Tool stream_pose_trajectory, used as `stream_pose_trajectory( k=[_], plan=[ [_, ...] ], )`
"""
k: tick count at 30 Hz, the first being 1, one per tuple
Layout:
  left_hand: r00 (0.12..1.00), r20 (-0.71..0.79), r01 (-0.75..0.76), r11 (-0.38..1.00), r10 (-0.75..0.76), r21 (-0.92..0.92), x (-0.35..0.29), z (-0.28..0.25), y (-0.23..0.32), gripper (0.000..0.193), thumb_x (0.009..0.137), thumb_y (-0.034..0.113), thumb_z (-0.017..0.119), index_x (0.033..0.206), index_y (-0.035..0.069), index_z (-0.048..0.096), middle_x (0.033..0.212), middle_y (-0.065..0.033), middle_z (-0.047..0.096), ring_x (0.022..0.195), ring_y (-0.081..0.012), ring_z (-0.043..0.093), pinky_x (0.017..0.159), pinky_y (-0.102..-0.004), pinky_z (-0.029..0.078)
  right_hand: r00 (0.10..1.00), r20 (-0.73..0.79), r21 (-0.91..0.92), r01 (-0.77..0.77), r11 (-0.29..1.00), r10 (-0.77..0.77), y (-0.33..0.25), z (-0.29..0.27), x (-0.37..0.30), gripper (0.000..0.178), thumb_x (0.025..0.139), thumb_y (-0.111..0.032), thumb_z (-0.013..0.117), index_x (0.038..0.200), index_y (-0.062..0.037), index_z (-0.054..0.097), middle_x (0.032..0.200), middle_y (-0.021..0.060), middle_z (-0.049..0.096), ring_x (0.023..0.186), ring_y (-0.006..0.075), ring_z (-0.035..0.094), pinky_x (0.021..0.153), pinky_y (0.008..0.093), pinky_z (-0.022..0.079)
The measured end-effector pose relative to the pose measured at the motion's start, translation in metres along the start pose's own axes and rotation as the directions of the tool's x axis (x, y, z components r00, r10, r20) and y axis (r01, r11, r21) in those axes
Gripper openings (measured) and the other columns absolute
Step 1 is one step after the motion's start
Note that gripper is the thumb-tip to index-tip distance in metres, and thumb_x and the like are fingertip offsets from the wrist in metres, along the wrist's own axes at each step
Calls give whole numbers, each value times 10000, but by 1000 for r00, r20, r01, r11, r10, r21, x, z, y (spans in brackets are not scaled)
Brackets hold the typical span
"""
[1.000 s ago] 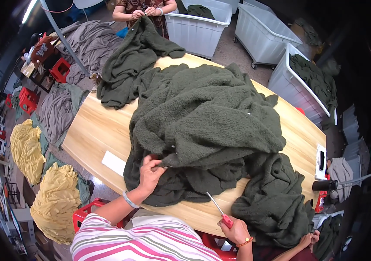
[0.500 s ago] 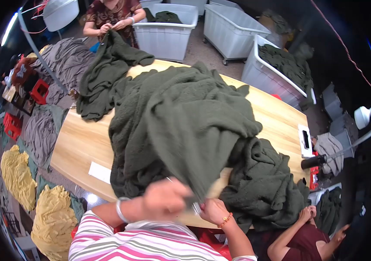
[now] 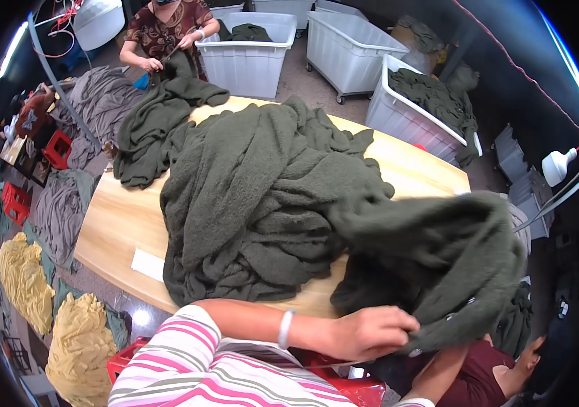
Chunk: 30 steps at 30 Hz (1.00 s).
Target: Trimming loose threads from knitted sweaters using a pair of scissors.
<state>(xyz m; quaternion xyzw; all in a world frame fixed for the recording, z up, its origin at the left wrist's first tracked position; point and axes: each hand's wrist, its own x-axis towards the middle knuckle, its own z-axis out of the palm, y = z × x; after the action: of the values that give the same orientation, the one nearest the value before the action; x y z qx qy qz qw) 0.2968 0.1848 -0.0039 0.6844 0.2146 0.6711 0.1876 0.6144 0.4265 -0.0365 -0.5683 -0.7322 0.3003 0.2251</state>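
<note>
Wooden table [image 3: 116,224] at frame centre bears heaped dark green fleece [image 3: 269,197]: soft, bulky, floppy. Left hand [image 3: 371,332], lower right, grips its fold, fingers clamped; right hand's fingers cannot be told.

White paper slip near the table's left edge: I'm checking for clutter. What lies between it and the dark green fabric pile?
Only bare wooden table separates the paper slip from the fabric pile, head view.

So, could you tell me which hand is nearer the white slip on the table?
Left. The left hand grips the green cloth right of the white slip; the right forearm lies farther right, hand hidden.
</note>
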Motion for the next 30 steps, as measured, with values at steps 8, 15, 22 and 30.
stream_pose_trajectory(
  k=[8, 15, 22, 30],
  plan=[
    [854, -294, 509, 575, -429, 640, -129, -74, -26, 379, 757, 137, 752, 1105, 56, 623, 1194, -173, 562, 1112, -347, 546, 959, -448, 435, 944, 156, 144, -314, 939, 292, -12, 60, -18, 211, 924, -140, 570, 1094, -29, 509, 511, 33, 465, 389, 140, 498, 357, 300, 452],
    [605, -715, 581, -420, -349, 697, -243, -222, 28, 964, 678, 126, 784, 1485, 89, 258, 1489, -243, 227, 1356, -421, 268, 1095, -533, 238, 909, 401, 248, -223, 943, 109, -65, 160, -92, 450, 924, -84, 598, 1342, -7, 447, 593, 37, 532, 459, 117, 529, 434, 268, 466],
    [359, -582, 860, 501, -730, -97, -186, -223, 69, 172, 929, 82, 602, 1077, -5, 620, 963, -46, 678, 876, -126, 633, 780, -286, 502, 913, 407, -18, -16, 1000, 22, -120, 192, -104, 421, 859, -192, 663, 1235, -26, 570, 760, 194, 650, 696, 310, 672, 693, 406, 508],
    [56, -546, 614, 460, -836, -641, -252, -275, 55, 240, 984, 174, 547, 1074, -34, 625, 1002, -56, 690, 858, -137, 650, 794, -298, 534, 882, 472, -115, 47, 992, 13, -154, 252, -166, 446, 858, -275, 657, 1252, -86, 567, 930, 263, 652, 920, 447, 630, 791, 474, 505]
  ],
)
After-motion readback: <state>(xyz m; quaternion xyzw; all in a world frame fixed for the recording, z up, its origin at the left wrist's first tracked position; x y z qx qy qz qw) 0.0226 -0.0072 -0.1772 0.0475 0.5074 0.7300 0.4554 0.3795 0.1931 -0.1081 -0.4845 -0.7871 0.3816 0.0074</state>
